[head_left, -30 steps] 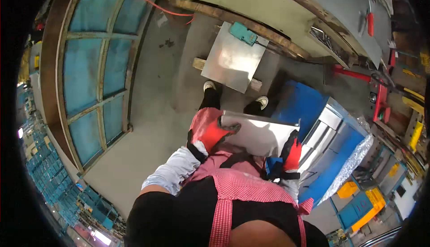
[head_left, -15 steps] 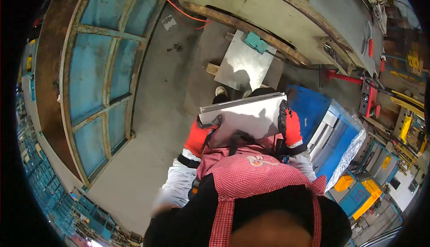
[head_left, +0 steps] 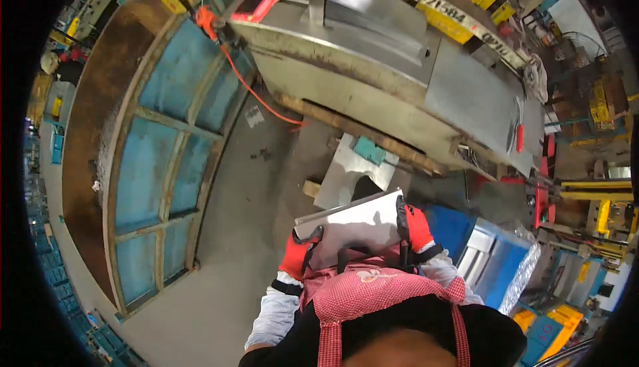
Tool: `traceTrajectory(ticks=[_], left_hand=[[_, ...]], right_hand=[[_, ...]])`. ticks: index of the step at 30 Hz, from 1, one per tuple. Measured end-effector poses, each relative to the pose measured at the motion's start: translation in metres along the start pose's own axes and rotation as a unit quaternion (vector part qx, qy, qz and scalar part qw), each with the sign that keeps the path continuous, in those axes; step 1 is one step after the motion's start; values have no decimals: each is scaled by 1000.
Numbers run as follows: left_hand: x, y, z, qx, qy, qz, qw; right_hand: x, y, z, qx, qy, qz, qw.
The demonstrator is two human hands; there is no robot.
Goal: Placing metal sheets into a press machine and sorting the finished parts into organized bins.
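In front of my apron I hold a bright sheet-metal panel (head_left: 359, 226), its far edge showing a folded lip or doubled layers. My left hand (head_left: 301, 250), in a red and black glove, grips the panel's left end with the thumb over the top face. On the opposite end my right hand (head_left: 414, 226), gloved alike, is closed around the edge. The fingers beneath the panel are hidden. Beyond it, a flat metal plate (head_left: 336, 179) lies low near the floor, with a teal foot pedal-like box (head_left: 369, 150) at its far corner.
Ahead stands a machine bench (head_left: 333, 74) bearing a bent metal piece (head_left: 376, 14) and a red-framed device (head_left: 261, 1). A rusty blue-panelled metal frame (head_left: 150, 167) stands left. At my right is a blue bin (head_left: 452, 230) with metal parts. An orange cable (head_left: 249, 87) hangs down.
My view has tilted up toward the bench, bringing its top into sight. Both hands keep their hold on the panel, which sits lower in the picture.
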State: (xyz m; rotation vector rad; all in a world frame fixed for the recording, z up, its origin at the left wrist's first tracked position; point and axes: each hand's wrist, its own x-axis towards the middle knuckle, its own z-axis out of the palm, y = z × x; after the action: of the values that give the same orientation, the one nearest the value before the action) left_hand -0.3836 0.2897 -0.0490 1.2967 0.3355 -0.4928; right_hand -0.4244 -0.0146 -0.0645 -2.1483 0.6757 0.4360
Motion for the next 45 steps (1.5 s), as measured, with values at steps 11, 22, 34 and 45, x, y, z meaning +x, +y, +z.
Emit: traceTrajectory(ticks=[11,22,34,45], left_hand=[[94,102,142,-17,-34,-14,999],[191,229,201,188,-128,-14,974],[327,318,222,246,-145,11,958],[372,434,203,479,143,261,826]], right_hand=[[79,-1,-140,-129,191,-163,959],[130,-78,-222,-128,183,-289,931],[201,-176,-230,-34,163,-173,971],[295,-252,-242,-128,200,-139,962]])
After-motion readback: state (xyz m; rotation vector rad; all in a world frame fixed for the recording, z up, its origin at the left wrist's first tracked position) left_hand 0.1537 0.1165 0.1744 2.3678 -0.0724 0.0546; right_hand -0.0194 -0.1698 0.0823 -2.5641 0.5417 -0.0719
